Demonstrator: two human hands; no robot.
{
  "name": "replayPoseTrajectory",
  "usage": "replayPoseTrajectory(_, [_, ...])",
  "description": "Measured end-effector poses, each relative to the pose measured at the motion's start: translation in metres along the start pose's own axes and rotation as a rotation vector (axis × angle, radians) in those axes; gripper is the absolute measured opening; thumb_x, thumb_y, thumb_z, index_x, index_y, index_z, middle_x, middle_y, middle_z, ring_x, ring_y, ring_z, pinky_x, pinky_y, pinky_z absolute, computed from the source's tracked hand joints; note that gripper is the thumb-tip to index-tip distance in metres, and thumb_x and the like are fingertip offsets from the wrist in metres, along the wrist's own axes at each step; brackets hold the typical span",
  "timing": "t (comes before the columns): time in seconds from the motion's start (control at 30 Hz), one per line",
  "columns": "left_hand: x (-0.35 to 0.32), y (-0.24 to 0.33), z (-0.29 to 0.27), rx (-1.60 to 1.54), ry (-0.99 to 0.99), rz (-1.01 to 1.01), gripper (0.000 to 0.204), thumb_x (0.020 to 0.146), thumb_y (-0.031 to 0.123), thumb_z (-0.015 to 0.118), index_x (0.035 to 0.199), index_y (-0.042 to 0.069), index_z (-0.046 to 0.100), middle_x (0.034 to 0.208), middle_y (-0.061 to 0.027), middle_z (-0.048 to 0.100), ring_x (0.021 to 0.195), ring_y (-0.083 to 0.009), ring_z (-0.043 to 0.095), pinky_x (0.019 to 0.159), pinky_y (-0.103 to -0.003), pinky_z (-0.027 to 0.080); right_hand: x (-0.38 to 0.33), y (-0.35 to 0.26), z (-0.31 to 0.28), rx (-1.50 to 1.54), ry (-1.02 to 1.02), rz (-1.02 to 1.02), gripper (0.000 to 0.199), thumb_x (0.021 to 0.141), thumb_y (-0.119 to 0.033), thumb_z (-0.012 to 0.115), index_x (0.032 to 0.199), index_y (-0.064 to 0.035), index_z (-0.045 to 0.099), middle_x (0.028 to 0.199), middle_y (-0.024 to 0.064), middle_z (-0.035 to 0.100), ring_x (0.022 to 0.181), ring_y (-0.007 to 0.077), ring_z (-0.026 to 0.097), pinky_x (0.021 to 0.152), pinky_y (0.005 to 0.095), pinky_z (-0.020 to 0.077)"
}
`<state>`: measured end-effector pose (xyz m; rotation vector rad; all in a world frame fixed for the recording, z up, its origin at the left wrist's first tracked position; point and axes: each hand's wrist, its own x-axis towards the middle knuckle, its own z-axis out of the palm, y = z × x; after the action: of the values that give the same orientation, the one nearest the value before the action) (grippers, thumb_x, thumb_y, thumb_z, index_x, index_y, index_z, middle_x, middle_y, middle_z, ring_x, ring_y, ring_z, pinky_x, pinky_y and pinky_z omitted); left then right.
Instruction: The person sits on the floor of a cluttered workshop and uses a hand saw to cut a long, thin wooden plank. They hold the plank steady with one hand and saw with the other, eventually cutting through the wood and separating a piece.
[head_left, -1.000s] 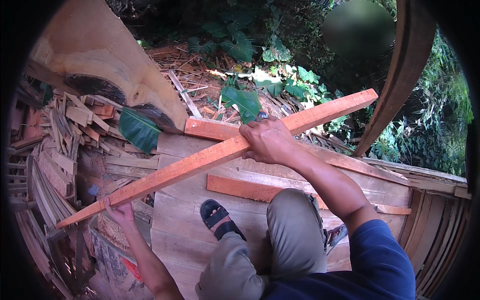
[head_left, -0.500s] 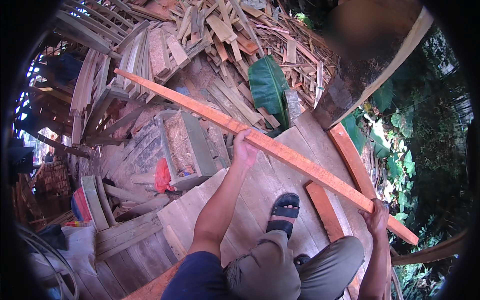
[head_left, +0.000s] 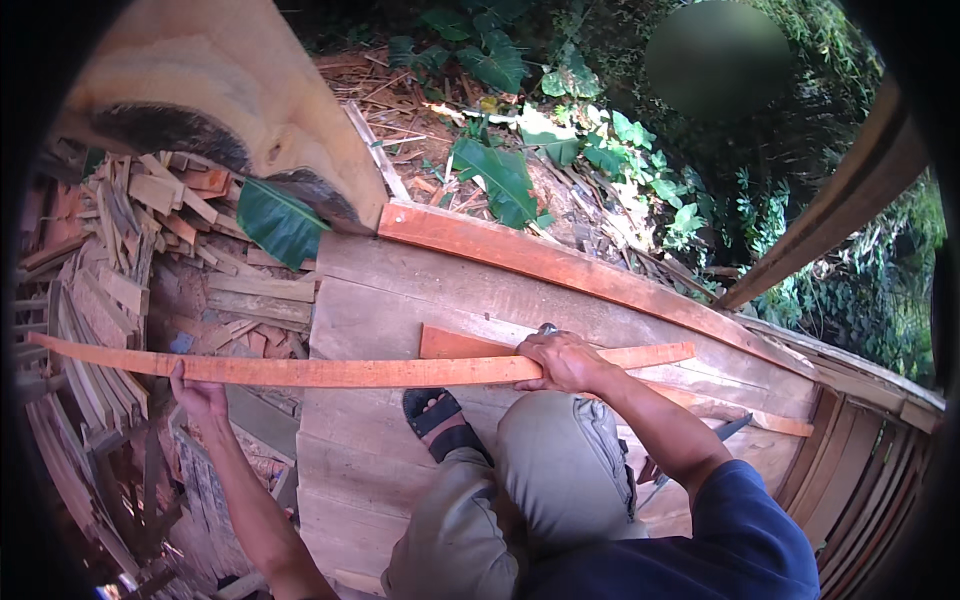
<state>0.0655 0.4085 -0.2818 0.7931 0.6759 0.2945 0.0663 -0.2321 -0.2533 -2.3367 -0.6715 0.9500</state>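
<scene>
A long, narrow reddish-orange wooden batten point(head_left: 320, 373) lies across the view, its far end reaching left over the scrap wood. My left hand point(head_left: 203, 393) grips its left part from below, thumb up against the near face. My right hand point(head_left: 565, 360) is closed over its right part from above, just beyond my knee. A small shiny dark thing point(head_left: 547, 328) shows at the right hand's knuckles; I cannot make out what it is. Beneath the batten, a shorter reddish board point(head_left: 455, 343) lies on the plank platform point(head_left: 365, 310).
A thicker reddish beam point(head_left: 560, 265) edges the platform, with leafy plants point(head_left: 650, 165) beyond. A large timber slab point(head_left: 250, 90) stands upper left, above heaped offcuts point(head_left: 110, 220). A dark blade-like thing point(head_left: 733, 427) lies right of my knee. A wooden post point(head_left: 820, 215) slants at right.
My view has turned right. The batten now runs nearly level across it, still in both hands, and the right hand grips farther from the batten's near end.
</scene>
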Motion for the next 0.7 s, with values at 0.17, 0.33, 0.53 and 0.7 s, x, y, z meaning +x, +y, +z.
replayPoseTrajectory(0.17, [-0.034, -0.056, 0.052, 0.009, -0.032, -0.021, 0.031, 0.085, 0.017, 0.06, 0.113, 0.006, 0.055, 0.102, -0.0114, 0.063, 0.097, -0.0271, 0.061, 0.091, -0.046, 0.049, -0.057, 0.022, 0.009, -0.017, 0.055, 0.211, 0.049, 0.078, -0.041, 0.072, 0.109, -0.0049, 0.06, 0.107, 0.0156, 0.063, 0.103, 0.0357, 0.06, 0.09, 0.0465, 0.0462])
replayPoseTrajectory(0.33, [-0.091, -0.145, 0.088, -0.069, -0.212, -0.163, 0.034, 0.086, 0.021, 0.06, 0.114, 0.003, 0.053, 0.104, -0.0119, 0.06, 0.105, -0.0282, 0.056, 0.103, -0.048, 0.041, -0.111, 0.023, 0.006, -0.193, 0.206, 0.401, 0.067, 0.074, -0.029, 0.077, 0.132, -0.0118, 0.048, 0.125, 0.0138, 0.054, 0.116, 0.0338, 0.055, 0.101, 0.048, 0.0376])
replayPoseTrajectory(0.53, [-0.177, -0.259, 0.137, -0.139, -0.177, -0.416, 0.046, 0.087, 0.008, 0.059, 0.13, 0.01, 0.042, 0.123, -0.011, 0.053, 0.126, -0.032, 0.046, 0.107, -0.048, 0.036, -0.087, -0.007, -0.018, -0.136, 0.181, 0.182, 0.074, 0.072, -0.025, 0.078, 0.136, -0.0118, 0.043, 0.126, 0.0145, 0.053, 0.121, 0.0322, 0.05, 0.105, 0.0499, 0.0331])
replayPoseTrajectory(0.7, [-0.228, -0.319, 0.159, -0.098, -0.328, -0.604, 0.049, 0.087, 0.007, 0.058, 0.131, 0.013, 0.039, 0.123, -0.0089, 0.051, 0.123, -0.0254, 0.047, 0.106, -0.048, 0.036, -0.095, 0.021, 0.042, -0.195, 0.277, 0.265, 0.063, 0.069, -0.039, 0.078, 0.119, -0.0089, 0.056, 0.111, 0.0169, 0.061, 0.102, 0.0338, 0.06, 0.09, 0.0439, 0.044])
